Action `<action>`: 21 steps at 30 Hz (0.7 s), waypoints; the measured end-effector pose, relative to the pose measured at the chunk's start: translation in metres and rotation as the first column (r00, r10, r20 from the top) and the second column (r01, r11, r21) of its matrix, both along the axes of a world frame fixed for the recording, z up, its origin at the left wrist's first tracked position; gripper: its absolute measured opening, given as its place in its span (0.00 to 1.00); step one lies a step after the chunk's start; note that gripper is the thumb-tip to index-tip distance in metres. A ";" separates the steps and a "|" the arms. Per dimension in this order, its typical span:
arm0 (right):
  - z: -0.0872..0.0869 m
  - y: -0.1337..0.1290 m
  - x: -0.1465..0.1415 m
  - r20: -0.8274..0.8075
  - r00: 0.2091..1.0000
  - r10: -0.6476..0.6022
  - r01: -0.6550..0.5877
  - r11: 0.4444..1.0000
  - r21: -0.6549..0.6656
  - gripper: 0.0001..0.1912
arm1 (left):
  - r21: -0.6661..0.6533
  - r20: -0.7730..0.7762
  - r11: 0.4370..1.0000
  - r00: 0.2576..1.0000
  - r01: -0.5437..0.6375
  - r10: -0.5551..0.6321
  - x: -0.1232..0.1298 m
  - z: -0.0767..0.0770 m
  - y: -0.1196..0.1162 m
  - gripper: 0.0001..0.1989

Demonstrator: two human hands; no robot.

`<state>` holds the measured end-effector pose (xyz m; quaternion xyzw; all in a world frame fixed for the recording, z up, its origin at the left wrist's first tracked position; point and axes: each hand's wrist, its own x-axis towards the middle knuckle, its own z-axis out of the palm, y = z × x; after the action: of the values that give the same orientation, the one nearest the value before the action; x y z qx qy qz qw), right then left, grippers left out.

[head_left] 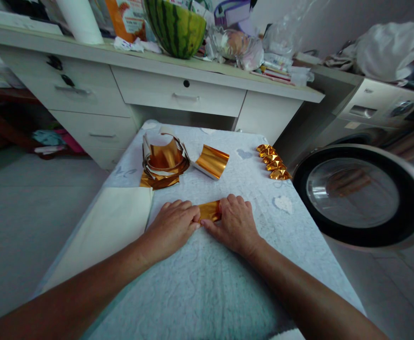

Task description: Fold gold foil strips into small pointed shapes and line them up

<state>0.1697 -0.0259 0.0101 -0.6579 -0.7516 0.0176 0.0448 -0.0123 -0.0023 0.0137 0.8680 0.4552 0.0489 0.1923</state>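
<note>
A piece of gold foil paper (209, 211) lies on the cloth-covered table between my hands. My left hand (176, 224) is closed on its left end, thumb and finger pinching the edge. Over the right end, my right hand (235, 222) is closed too, its thumb pressing the near edge. Beyond them rests a single curved gold foil sheet (212, 161) with a pale underside. Left of that sits a curled stack of gold foil sheets (164, 160). Several folded gold foil pieces (274, 162) stand in a row at the table's far right.
A cream sheet (122, 217) covers the table's left side. Behind stands a white drawer desk (178, 92) bearing a cut watermelon (176, 28) and plastic bags. At right, an open washing machine door (355, 193) sits close to the table edge.
</note>
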 end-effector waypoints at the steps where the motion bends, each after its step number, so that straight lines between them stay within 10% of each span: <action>1: 0.000 0.000 0.000 0.002 1.000 0.000 0.000 1.000 0.001 0.33 | -0.012 0.005 1.000 1.000 0.002 -0.002 0.000 0.001 0.001 0.04; 21: -0.003 0.006 0.029 -0.047 0.998 -0.039 0.039 0.999 -0.007 0.26 | -0.035 0.035 0.998 0.998 0.049 -0.047 -0.003 0.004 0.006 0.05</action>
<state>0.1983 -0.0201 0.0074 -0.6720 -0.7373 0.0347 0.0608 -0.0157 0.0037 0.0173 0.8741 0.4316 0.0511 0.2168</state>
